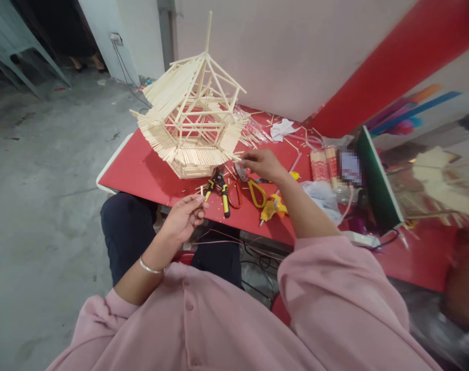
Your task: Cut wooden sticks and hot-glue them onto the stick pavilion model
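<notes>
A pale model pavilion [195, 121] built of thin wooden sticks stands on the red table [153, 175]. Close to the table's front edge, my left hand [186, 216] pinches a short wooden stick [202, 191] between thumb and finger. My right hand [263, 164] reaches to the model's lower right corner, its fingers bent at the tip of the roof edge; whether they grip anything is too small to tell. Between the hands lie black-and-yellow pliers [224, 198], red-handled scissors [236, 196], yellow-handled scissors [257, 194] and a yellow glue gun [273, 207].
Loose sticks, crumpled white tissue [283, 129] and packs of sticks [319, 166] lie behind and right of my right hand. A green board [381, 180] stands upright at the right, with another stick model [443, 180] beyond it. Cables hang below the table.
</notes>
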Available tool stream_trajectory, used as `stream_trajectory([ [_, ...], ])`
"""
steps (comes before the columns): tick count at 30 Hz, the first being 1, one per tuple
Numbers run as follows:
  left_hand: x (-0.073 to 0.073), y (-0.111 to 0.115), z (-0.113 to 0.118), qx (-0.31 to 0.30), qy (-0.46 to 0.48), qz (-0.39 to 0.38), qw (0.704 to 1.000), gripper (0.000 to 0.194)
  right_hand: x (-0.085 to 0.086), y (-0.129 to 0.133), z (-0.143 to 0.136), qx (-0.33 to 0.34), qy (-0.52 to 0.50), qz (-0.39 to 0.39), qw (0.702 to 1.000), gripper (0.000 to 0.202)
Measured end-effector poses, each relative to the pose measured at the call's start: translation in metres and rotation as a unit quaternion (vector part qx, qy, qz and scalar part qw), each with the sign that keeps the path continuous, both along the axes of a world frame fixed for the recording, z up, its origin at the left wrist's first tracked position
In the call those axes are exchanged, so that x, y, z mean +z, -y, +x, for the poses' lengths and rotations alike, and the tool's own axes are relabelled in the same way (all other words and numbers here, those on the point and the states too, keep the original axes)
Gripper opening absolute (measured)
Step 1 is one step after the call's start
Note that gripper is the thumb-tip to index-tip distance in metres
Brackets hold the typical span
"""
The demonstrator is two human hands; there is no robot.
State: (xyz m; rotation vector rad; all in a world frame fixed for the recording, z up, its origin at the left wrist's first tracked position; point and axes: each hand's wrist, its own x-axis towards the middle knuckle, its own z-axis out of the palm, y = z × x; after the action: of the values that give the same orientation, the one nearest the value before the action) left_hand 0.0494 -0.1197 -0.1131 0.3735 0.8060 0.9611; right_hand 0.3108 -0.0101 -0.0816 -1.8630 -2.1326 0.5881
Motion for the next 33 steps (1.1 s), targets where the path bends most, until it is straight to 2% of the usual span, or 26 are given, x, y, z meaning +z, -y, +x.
stream_trajectory([
  [2, -0.001, 0.000, 0.000, -0.013, 0.006, -0.012, 1.000, 0.032, 0.005, 0.037, -0.004, -0.005, -0.163, -0.012, 0.986, 0.030],
  [3, -0.001, 0.001, 0.002, -0.020, 0.002, -0.015, 1.000, 0.032, 0.007, 0.056, -0.009, 0.000, -0.211, -0.012, 0.977, 0.028],
  [6, -0.001, 0.006, 0.008, -0.051, -0.016, 0.001, 0.999, 0.031, 0.010, 0.104, -0.035, 0.029, -0.275, -0.016, 0.961, 0.025],
  [9, 0.000, 0.013, 0.011, -0.073, -0.030, 0.036, 0.996, 0.031, 0.008, 0.126, -0.059, 0.037, -0.294, 0.003, 0.955, 0.027],
  [17, -0.001, 0.028, 0.002, -0.073, -0.045, 0.055, 0.995, 0.031, 0.000, 0.133, -0.079, 0.012, -0.318, 0.023, 0.948, 0.035],
  [25, -0.006, 0.029, 0.000, -0.062, -0.028, 0.050, 0.996, 0.029, -0.010, 0.138, -0.098, -0.062, -0.422, 0.002, 0.905, 0.041],
  [33, -0.006, 0.029, -0.004, -0.059, -0.021, 0.043, 0.997, 0.027, -0.013, 0.136, -0.098, -0.051, -0.427, -0.012, 0.903, 0.038],
])
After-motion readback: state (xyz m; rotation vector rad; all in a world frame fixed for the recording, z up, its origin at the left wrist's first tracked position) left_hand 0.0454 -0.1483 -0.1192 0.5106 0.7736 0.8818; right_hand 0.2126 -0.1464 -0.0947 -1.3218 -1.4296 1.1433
